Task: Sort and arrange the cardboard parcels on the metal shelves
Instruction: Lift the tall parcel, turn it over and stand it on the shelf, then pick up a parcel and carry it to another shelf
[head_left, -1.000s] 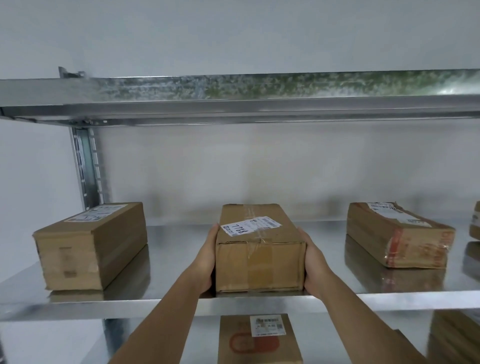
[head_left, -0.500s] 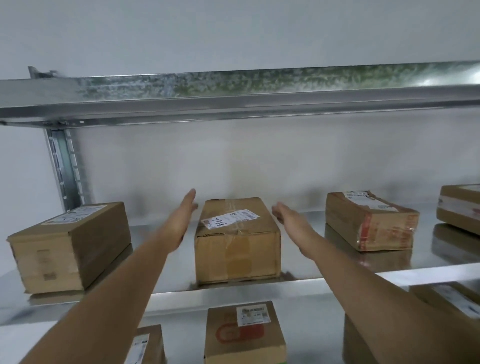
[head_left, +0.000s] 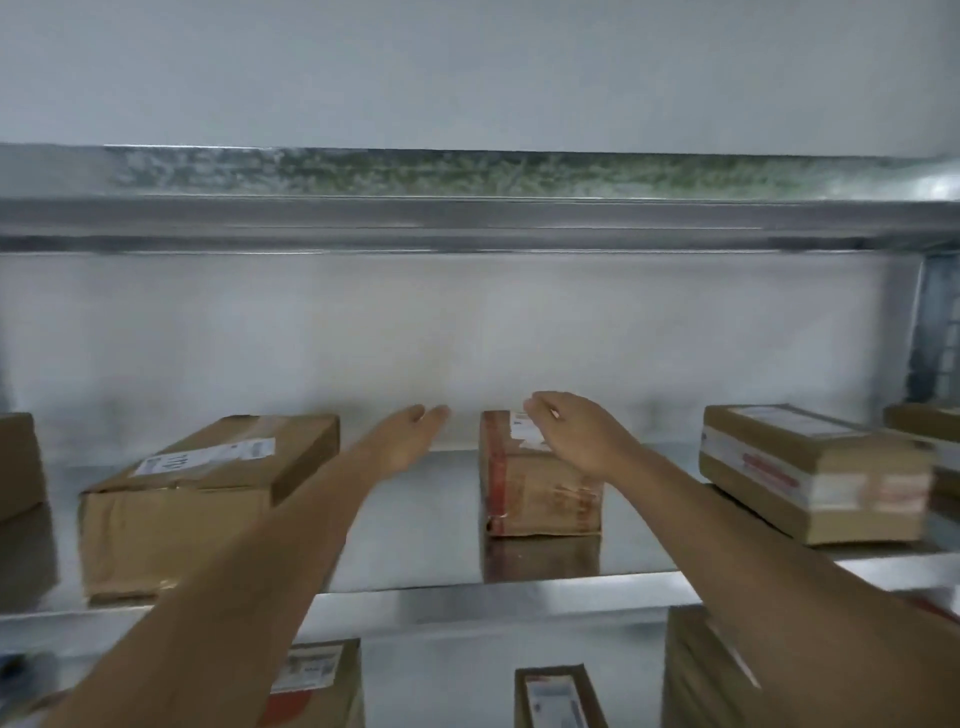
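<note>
The fingers (head_left: 540, 410) of the right hand (head_left: 582, 441) were loosely bent over the top of the red-taped parcel (head_left: 535, 493), near its label, clamped on nothing as far as the blur allowed; whether they touched the card I could not tell; the left hand (head_left: 408, 439) reached flat, fingers straight and together, just left of that parcel and apart from it; half a second before, both hands had flanked the labelled parcel (head_left: 202, 493), which now lay alone to the left on the metal shelf (head_left: 441, 545); so that one seemed placed, and the red-taped parcel was likely next to be squared; another taped parcel (head_left: 810, 483) lay further right.
</note>
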